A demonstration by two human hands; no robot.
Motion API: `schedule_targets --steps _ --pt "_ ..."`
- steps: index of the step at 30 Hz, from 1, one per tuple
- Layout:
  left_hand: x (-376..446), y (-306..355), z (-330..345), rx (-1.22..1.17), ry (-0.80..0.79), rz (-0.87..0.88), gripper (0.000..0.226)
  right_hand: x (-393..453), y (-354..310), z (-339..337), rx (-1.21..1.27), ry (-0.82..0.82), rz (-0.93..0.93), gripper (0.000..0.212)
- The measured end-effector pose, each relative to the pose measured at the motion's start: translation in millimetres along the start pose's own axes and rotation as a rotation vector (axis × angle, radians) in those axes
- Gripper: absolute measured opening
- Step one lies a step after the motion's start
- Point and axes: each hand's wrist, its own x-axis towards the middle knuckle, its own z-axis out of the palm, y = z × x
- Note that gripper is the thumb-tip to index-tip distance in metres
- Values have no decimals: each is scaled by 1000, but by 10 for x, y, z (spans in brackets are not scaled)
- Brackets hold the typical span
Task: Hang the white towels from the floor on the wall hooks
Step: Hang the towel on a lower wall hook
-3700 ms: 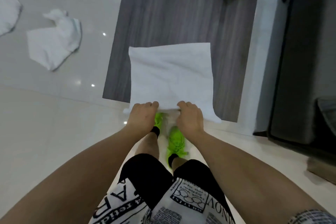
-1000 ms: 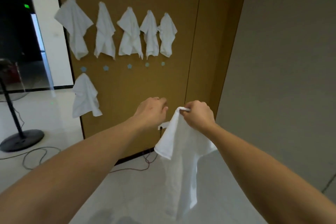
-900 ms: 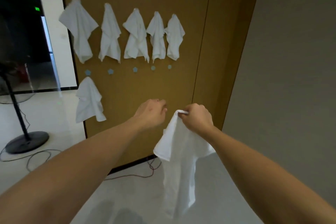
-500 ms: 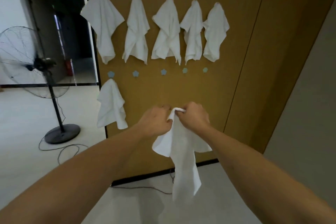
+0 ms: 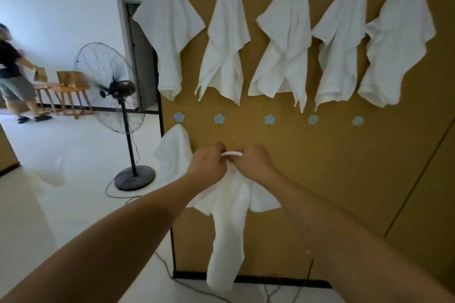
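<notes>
Both hands, left hand (image 5: 206, 164) and right hand (image 5: 256, 163), pinch one white towel (image 5: 230, 219) against the wall (image 5: 320, 155)

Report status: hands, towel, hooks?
Left hand and right hand grip towel top at wall. Blue hooks above it free. Nothing blocking.

Four blue flower hooks (image 5: 269, 119) stand bare between the upper hung towels (image 5: 283, 42) and both hands.
</notes>
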Motion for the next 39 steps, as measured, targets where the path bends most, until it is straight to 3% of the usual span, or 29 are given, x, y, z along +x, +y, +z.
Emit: schedule_targets --steps 6,9,12,15,21,24,26,28,31,36,39 --pt "770 -792 342 -57 63 -166 16 1006 388 316 154 -24 -4 36" --pt "1196 -1120 500 -106 77 -165 8 1492 539 489 122 67 -58 23" --pt "1601 -1356 617 -118 127 -121 14 1899 603 625 78 215 -192 15" --pt "1981 -1539 691 -71 136 4 22 2293 657 736 -51 282 -314 10" --pt "2457 -1877 1007 122 -56 112 35 2835 902 988 -397 349 -429 27" --pt "2401 -1947 1274 93 -105 121 39 2843 1104 1270 -243 409 -329 24" --pt "2320 -1984 1461 68 -85 106 42 2814 1197 1432 7 332 -206 27" --pt "2247 -1965 1610 -41 -23 57 40 2786 1211 1568 274 260 -105 30" --pt "2189 -1861 1741 -200 134 -9 36 2703 1182 1766 381 377 -80 31" --pt "2148 -1861 1788 121 241 103 37 2562 1241 1890 90 432 -216 44" --pt "2057 -1911 1752 315 43 56 48 2509 1212 1915 -53 469 -167 45"
